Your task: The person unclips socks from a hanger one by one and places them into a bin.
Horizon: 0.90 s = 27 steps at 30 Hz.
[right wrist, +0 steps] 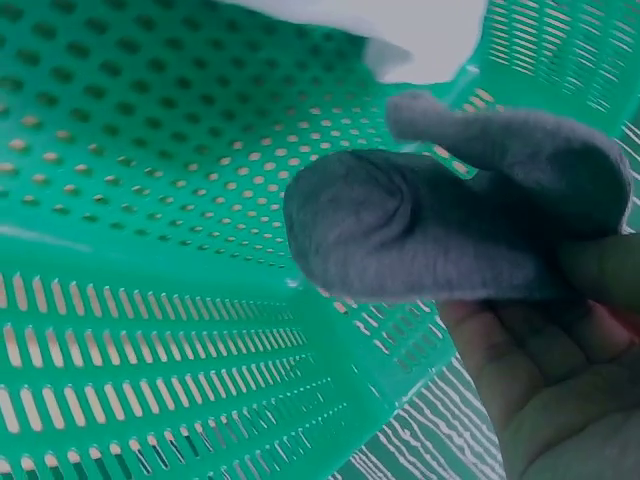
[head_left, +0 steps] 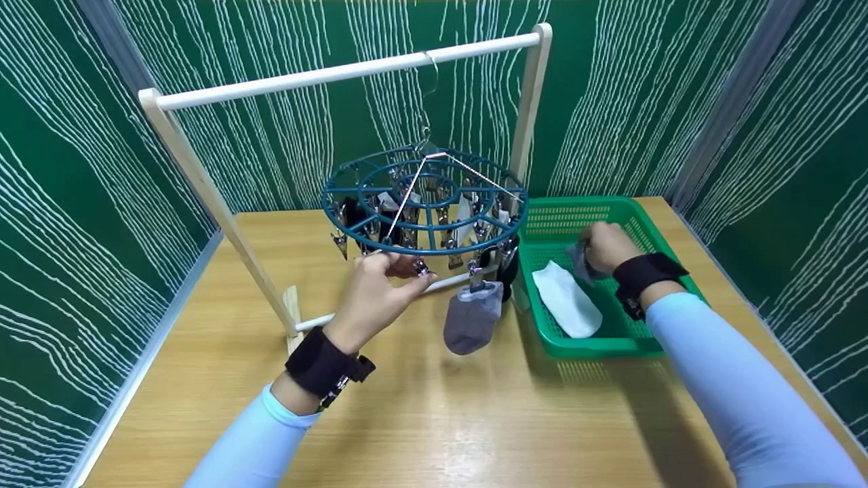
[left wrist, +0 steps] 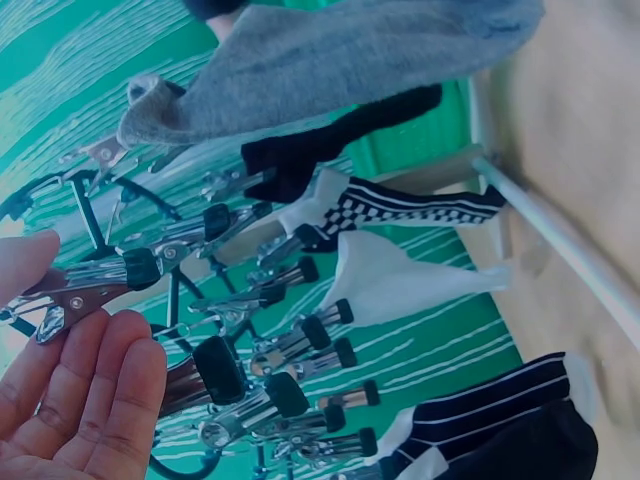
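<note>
My left hand (head_left: 373,291) is at the front rim of a round dark-green clip hanger (head_left: 434,249). Its thumb and fingers pinch a metal clip (left wrist: 80,295) with dark tips, and no cloth shows in that clip. Just right of this hand, a grey sock (head_left: 472,322) hangs from another clip. Over the green basket (head_left: 590,349), my right hand (head_left: 608,247) pinches a dark grey sock (right wrist: 420,215), which is folded over on itself. A white sock (head_left: 568,299) lies in the basket, to the left of that hand.
A rack with a white rod (head_left: 352,71) carries the hanger by a hook. Further back on the hanger are a black sock (left wrist: 330,145), a checkered sock (left wrist: 400,208), a white sock (left wrist: 400,280), a striped sock (left wrist: 490,400) and several bare clips. Everything stands on a wooden table (head_left: 407,420).
</note>
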Each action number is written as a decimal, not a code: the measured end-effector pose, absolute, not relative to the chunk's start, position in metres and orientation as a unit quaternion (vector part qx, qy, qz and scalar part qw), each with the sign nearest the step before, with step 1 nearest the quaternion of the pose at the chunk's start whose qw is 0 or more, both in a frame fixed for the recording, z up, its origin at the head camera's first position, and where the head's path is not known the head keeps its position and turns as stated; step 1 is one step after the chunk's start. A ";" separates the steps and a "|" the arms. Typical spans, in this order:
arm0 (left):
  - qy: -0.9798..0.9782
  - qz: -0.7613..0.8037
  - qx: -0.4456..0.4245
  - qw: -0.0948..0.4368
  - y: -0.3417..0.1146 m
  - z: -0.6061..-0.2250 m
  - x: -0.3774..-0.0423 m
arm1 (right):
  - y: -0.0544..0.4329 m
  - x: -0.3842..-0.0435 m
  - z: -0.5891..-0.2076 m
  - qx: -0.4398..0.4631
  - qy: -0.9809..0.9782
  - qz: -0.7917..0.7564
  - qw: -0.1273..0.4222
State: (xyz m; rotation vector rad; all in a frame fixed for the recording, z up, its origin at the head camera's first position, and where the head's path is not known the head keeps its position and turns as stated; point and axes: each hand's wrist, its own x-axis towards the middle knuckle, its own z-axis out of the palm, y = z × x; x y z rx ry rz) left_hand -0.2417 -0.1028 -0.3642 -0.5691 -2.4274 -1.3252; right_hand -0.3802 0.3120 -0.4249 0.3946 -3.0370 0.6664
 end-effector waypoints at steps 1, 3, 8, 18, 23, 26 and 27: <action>-0.849 -0.463 -0.200 0.158 -0.103 -0.364 -0.242 | 0.310 -0.380 -0.428 0.129 -0.969 0.209 -0.002; -0.849 -0.464 -0.201 0.156 -0.103 -0.364 -0.241 | 0.306 -0.380 -0.433 0.136 -0.970 0.202 -0.014; -0.850 -0.462 -0.199 0.157 -0.102 -0.363 -0.241 | 0.293 -0.378 -0.443 0.155 -0.964 0.206 -0.072; -0.851 -0.464 -0.193 0.154 -0.102 -0.363 -0.240 | 0.282 -0.378 -0.457 0.186 -0.959 0.163 -0.141; -0.846 -0.467 -0.203 0.160 -0.103 -0.363 -0.240 | 0.281 -0.375 -0.445 0.185 -0.959 0.172 -0.126; -0.845 -0.465 -0.208 0.162 -0.103 -0.361 -0.240 | 0.281 -0.374 -0.432 0.183 -0.957 0.202 -0.096; -0.846 -0.464 -0.207 0.162 -0.103 -0.361 -0.240 | 0.281 -0.373 -0.426 0.182 -0.955 0.216 -0.087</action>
